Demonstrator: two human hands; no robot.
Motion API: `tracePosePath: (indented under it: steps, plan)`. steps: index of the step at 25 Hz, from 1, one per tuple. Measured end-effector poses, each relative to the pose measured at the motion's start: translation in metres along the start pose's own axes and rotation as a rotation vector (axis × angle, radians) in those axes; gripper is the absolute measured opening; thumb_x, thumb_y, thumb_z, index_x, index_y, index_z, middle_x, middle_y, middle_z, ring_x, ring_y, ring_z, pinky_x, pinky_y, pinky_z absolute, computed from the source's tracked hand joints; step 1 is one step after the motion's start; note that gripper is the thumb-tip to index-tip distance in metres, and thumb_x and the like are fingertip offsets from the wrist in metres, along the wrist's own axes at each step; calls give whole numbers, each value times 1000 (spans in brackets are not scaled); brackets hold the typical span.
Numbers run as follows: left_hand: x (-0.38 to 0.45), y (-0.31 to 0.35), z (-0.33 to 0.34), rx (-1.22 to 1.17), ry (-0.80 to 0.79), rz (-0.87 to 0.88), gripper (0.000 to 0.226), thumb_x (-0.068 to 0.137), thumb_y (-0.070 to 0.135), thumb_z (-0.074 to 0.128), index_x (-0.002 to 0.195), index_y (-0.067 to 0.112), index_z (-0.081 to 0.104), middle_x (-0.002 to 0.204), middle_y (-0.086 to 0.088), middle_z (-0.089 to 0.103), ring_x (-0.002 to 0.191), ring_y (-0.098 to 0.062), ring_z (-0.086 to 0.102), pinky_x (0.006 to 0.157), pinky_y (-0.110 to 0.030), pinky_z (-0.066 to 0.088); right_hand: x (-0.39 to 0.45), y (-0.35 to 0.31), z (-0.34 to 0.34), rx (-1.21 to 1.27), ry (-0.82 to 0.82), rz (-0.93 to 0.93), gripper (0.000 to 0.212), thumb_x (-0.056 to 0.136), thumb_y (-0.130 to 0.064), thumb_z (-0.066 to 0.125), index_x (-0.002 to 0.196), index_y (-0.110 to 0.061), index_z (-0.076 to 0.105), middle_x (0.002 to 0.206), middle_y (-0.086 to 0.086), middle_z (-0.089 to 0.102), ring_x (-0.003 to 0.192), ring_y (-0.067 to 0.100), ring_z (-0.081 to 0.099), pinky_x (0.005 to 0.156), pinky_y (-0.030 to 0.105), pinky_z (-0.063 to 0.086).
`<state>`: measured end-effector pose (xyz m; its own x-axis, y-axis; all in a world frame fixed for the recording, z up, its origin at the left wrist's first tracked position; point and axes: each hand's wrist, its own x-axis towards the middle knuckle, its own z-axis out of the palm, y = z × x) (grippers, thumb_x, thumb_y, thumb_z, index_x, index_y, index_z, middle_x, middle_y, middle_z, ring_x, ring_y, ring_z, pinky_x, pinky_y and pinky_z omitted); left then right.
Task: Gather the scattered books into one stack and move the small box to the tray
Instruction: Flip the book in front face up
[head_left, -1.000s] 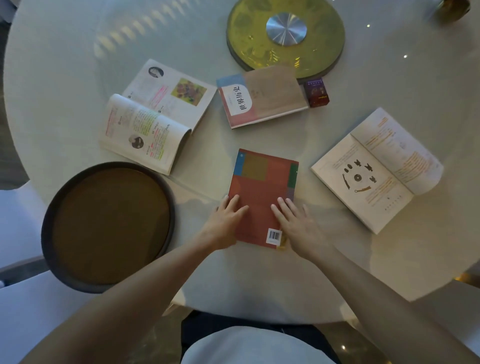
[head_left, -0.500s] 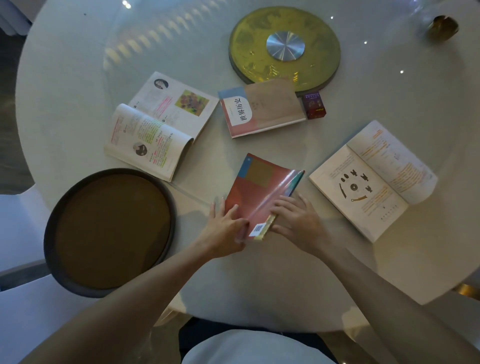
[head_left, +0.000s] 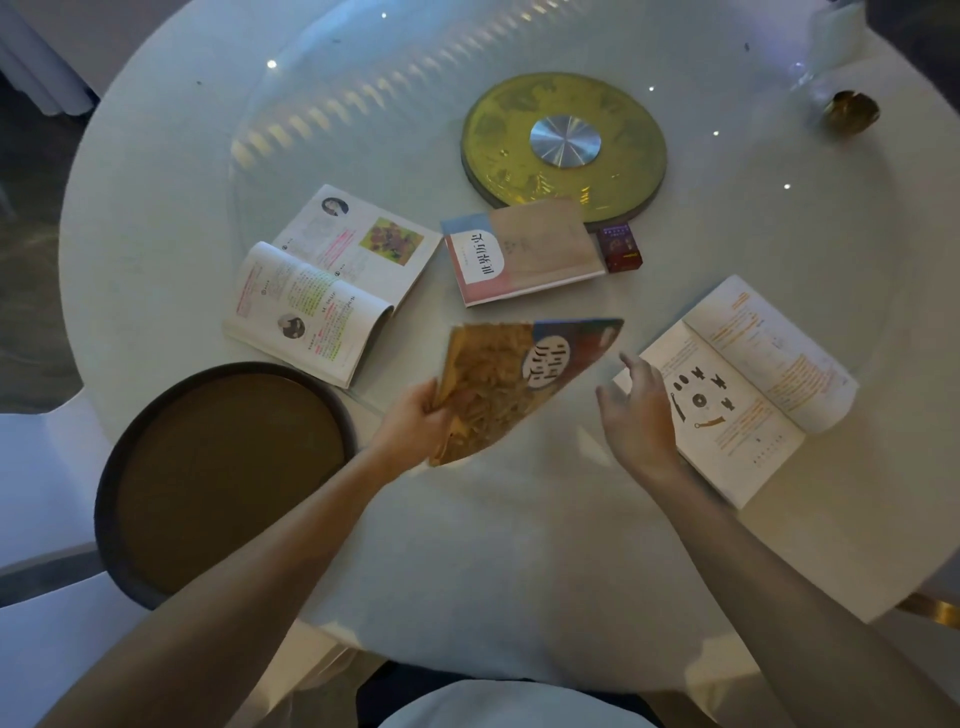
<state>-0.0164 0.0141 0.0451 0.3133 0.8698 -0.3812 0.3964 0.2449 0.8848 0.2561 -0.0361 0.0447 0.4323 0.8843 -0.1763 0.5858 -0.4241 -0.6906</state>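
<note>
My left hand (head_left: 415, 418) grips the near left edge of a closed book (head_left: 511, 382) with a yellow-brown and dark blue cover, lifted and tilted above the table. My right hand (head_left: 636, 410) hovers open just right of it, fingers spread. An open book (head_left: 332, 283) lies at the left. A closed pink and tan book (head_left: 519, 249) lies in the middle, with the small dark red box (head_left: 621, 248) touching its right side. Another open book (head_left: 737, 384) lies at the right. The round dark tray (head_left: 223, 473) sits at the near left, overhanging the table edge.
A round yellow turntable hub (head_left: 563, 143) with a silver centre sits at the table's (head_left: 519, 571) middle, behind the box. A small gold object (head_left: 852, 111) and a clear glass stand at the far right. White chairs (head_left: 47, 649) stand at the near left.
The red-backed book was lying flat under both hands. It has been turned over and lifted, its front cover now up, held in my left hand. My right hand has let go.
</note>
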Motion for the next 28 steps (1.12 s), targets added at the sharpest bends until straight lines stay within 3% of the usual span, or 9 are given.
tracePosePath:
  steps: [3,6,8,12,16,20,23,26,28]
  plan:
    - [1,5,-6,-262,-1,-101,24,97,34,61,116,21,68,108,2,77,103,-21,74,93,-44,57,-6,8,-5,131,-136,358,65,94,-39,68,146,-7,44,147,12,51,134,30,50,105,41,42]
    - [-1,-1,2,-475,1,-250,48,86,46,66,126,19,64,117,-4,75,108,-29,72,98,-55,53,-17,18,5,372,-335,628,61,94,-54,63,130,-6,52,127,14,63,109,30,68,96,45,56]
    - [-5,-11,18,-627,1,-333,44,91,39,66,129,19,61,120,-6,75,112,-31,70,99,-57,52,-26,26,15,521,-491,745,59,95,-56,58,127,-6,55,120,17,68,104,32,72,93,48,59]
    - [-17,-40,60,-869,76,-446,36,102,24,57,136,11,55,123,-14,72,110,-36,71,93,-55,56,-33,32,45,794,-533,760,35,105,-26,54,127,-1,63,107,15,77,99,31,74,95,50,58]
    - [-30,-54,89,-957,122,-562,36,102,24,56,132,4,58,122,-20,71,95,-30,75,69,-38,62,-25,32,64,714,-406,764,27,102,-2,47,124,2,61,101,14,77,84,28,76,67,38,62]
    - [-40,-55,88,-436,18,-673,35,98,40,60,101,7,71,90,-11,78,75,-25,76,63,-33,57,-14,42,61,551,-303,724,16,100,-3,50,115,-3,55,112,19,71,90,31,72,68,42,61]
    - [-38,-60,71,129,130,-539,39,91,46,62,70,14,67,65,-3,71,62,-22,71,63,-34,54,-1,49,58,410,-267,659,14,96,-5,53,110,-6,58,110,17,71,96,33,72,76,49,63]
    - [-11,-57,54,205,264,-377,22,90,36,67,92,15,72,86,-3,73,84,-20,69,76,-34,54,10,49,58,292,-244,589,11,95,-9,54,103,-11,60,103,12,71,95,32,72,80,51,62]
    - [14,-54,49,223,227,-337,38,90,33,68,122,11,65,115,-7,68,103,-20,65,88,-34,53,15,47,59,179,-218,500,10,95,-11,54,99,-11,63,97,8,70,90,28,69,73,44,58]
